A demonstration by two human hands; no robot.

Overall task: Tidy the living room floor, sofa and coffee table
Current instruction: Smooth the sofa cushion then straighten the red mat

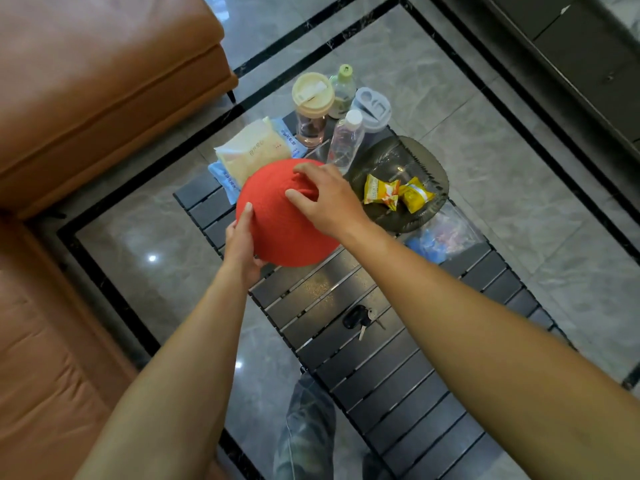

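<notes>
View: head camera, looking down.
Red cushion (277, 216): centre of frame, over the far half of the slatted tabletop (381, 358); contact with the slats cannot be told.
Left grip (240, 244): clamped on the cushion's lower-left edge, thumb laid over the top.
Right grip (325, 199): fingers curled, pinching fabric at the cushion's upper right.
Upper centre: tissue packs (252, 147), partly hidden by the cushion; lidded drink bottles (346, 140) clustered beside them.
Right of centre: dark glass dish (415, 157) holding two yellow snack packets (381, 190).
Lower centre: keys (360, 318) on the slats.
Left edge: brown sofa (86, 98).
</notes>
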